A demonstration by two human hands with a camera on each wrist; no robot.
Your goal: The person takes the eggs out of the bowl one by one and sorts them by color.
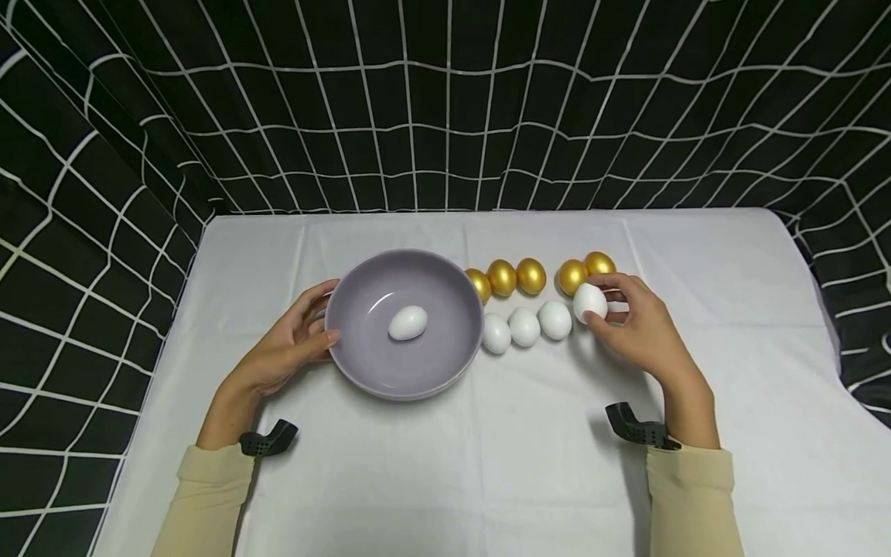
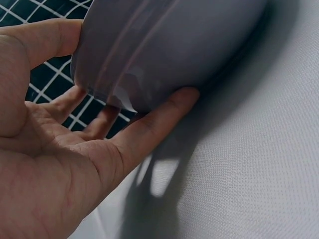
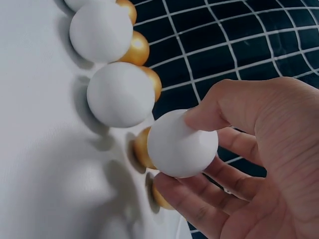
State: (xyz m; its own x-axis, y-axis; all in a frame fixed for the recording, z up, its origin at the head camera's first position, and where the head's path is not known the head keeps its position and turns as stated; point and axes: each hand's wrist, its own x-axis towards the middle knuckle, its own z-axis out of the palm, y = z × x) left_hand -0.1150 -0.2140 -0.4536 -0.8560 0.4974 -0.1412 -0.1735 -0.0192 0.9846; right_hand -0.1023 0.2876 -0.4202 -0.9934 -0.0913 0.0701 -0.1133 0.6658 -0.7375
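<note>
My left hand (image 1: pixel 295 344) holds the outer side of a mauve bowl (image 1: pixel 369 367), its thumb at the rim. In the left wrist view its fingers (image 2: pixel 149 127) are spread against the bowl's lower wall, close to the cloth. One white egg (image 1: pixel 407 322) lies inside the bowl. Over on the right, my right hand (image 1: pixel 636 325) pinches another white egg (image 1: pixel 589 302) between thumb and fingers. This egg looks raised off the cloth in the right wrist view. Three white eggs (image 1: pixel 524 327) stand in a row between the bowl and that hand.
Behind the white row are three golden eggs (image 1: pixel 502 277), the leftmost partly hidden by the bowl. Two more golden eggs (image 1: pixel 572 276) sit just beyond my right fingers. White cloth (image 1: pixel 418 480) covers the table, and a dark gridded curtain (image 1: pixel 431 131) hangs behind it and at the sides.
</note>
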